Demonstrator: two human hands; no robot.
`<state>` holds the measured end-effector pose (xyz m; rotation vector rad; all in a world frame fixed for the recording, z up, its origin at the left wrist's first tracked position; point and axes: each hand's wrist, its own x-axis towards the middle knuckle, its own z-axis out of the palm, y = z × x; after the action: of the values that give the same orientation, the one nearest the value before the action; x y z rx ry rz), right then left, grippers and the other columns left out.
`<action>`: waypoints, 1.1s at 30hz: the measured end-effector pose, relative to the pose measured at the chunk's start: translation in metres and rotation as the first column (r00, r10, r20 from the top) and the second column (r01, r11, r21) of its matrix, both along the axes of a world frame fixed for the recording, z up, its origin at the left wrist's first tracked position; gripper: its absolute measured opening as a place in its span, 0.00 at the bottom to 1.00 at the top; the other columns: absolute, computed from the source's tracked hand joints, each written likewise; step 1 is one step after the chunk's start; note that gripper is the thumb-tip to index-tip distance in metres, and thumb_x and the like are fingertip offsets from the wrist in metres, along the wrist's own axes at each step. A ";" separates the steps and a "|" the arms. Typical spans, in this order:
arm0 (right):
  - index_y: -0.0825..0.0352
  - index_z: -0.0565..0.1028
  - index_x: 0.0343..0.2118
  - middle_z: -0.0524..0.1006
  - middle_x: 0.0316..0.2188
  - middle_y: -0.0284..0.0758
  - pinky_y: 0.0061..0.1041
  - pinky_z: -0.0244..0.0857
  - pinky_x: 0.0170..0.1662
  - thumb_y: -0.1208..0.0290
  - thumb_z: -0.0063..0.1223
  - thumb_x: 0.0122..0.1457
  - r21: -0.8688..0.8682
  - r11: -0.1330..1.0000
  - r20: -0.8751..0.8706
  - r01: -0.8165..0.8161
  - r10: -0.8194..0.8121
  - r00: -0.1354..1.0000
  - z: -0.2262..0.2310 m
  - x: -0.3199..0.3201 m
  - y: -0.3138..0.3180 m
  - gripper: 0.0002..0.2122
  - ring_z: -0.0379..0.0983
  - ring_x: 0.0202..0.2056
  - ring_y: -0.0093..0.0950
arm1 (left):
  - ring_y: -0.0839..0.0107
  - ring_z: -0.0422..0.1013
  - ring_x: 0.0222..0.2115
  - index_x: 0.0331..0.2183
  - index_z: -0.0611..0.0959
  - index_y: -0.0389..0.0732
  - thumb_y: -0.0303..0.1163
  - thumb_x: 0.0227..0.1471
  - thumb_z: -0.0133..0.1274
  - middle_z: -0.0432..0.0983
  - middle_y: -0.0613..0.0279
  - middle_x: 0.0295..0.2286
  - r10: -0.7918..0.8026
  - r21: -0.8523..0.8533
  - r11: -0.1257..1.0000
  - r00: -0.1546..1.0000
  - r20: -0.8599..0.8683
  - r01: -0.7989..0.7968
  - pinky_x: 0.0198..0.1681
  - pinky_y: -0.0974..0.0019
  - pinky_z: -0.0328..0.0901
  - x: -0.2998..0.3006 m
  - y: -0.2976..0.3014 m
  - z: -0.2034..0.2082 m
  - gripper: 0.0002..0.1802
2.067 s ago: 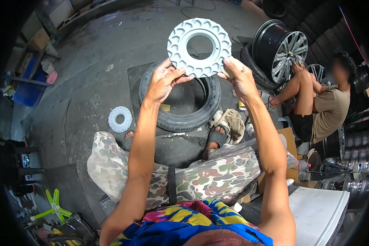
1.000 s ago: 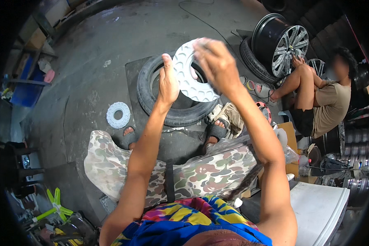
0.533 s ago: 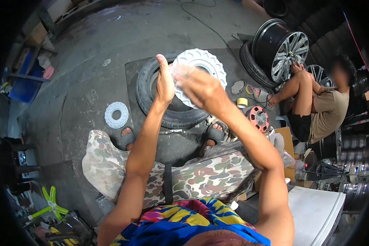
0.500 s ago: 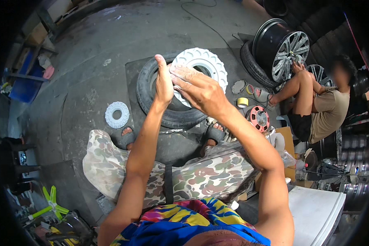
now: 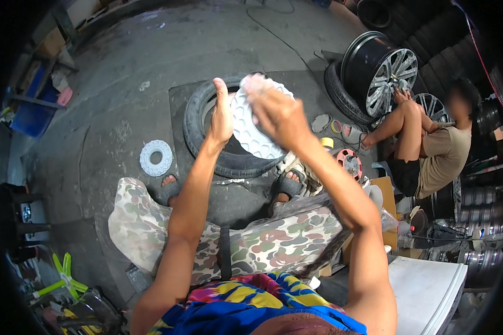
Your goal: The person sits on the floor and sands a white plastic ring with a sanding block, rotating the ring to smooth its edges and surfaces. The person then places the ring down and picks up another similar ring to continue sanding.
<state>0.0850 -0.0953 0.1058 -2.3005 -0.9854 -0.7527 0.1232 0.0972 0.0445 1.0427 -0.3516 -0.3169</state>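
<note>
A pale grey-white ring with a lumpy, tread-like rim (image 5: pixel 252 134) is held up in front of me above a black tyre (image 5: pixel 194 125) lying on the floor. My left hand (image 5: pixel 222 114) grips the ring's left side, thumb up, with its other fingers hidden behind the ring. Across the ring's upper right face lies my right hand (image 5: pixel 278 111), its fingers smeared by motion, so their closure is unclear. A smaller grey-white ring (image 5: pixel 146 158) with a similar rim rests on the floor to the left, near my foot.
On the right a person in a brown shirt (image 5: pixel 444 156) sits touching a large spoked wheel rim (image 5: pixel 388 78). Yellow tape (image 5: pixel 326 143) and a red reel (image 5: pixel 349 163) are near my right forearm. Camouflage cloth (image 5: pixel 285 231) covers my lap; a white-topped box (image 5: pixel 422 290) stands at lower right.
The ring has tilted and come slightly lower, showing its lumpy side more. My right hand has moved up along it, now blurred. My left hand stays nearly in place.
</note>
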 end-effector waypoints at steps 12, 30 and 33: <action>0.66 0.86 0.57 0.85 0.58 0.48 0.42 0.83 0.58 0.72 0.66 0.69 -0.036 0.981 -0.028 0.189 -0.190 0.981 -0.031 -0.007 -0.022 0.15 0.87 0.54 0.47 | 0.78 0.77 0.25 0.33 0.89 0.34 0.50 0.82 0.42 0.84 0.63 0.26 0.558 0.018 0.825 0.820 0.125 -0.564 0.32 0.70 0.70 0.005 0.012 0.000 0.34; 0.71 0.78 0.35 0.73 0.25 0.27 0.22 0.65 0.32 0.74 0.65 0.70 0.418 0.862 -0.275 0.287 -0.181 0.944 0.030 -0.025 -0.037 0.09 0.67 0.27 0.17 | 0.69 0.84 0.38 0.58 0.83 0.29 0.42 0.81 0.47 0.88 0.51 0.37 0.557 -0.169 0.828 0.817 0.149 -0.534 0.44 0.65 0.78 -0.002 0.026 0.041 0.24; 0.70 0.74 0.33 0.69 0.25 0.32 0.25 0.66 0.33 0.76 0.67 0.67 0.272 0.915 -0.291 0.297 -0.216 0.932 0.031 -0.033 -0.029 0.10 0.67 0.27 0.23 | 0.72 0.83 0.34 0.60 0.82 0.27 0.45 0.82 0.44 0.86 0.55 0.31 0.560 -0.065 0.826 0.805 0.194 -0.559 0.43 0.67 0.76 -0.004 0.019 0.039 0.29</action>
<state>0.0524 -0.1245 0.1372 -2.1960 -0.4135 -0.6404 0.1196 0.1166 0.0835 1.1280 -0.2109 0.3319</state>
